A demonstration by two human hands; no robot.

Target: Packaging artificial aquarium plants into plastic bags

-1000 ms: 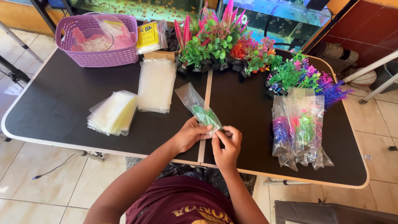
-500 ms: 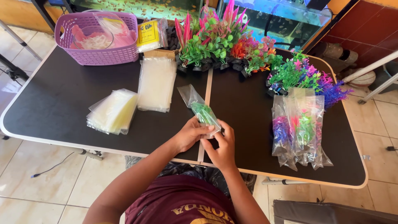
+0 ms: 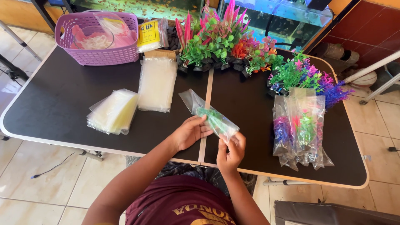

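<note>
left hand: cups the clear bag from the side, fingers closed on its middle
right hand: pinches the bag's lower end
bag spot: just above the bench front edge, over the centre seam
how to do it well: keep the lower end pinched, plastic taut, green plant straight inside
long axis: diagonal, open end up-left toward the flat bag stack, pinched end down-right

Bright, even daylight (sharp throughout), edges bowed.
</note>
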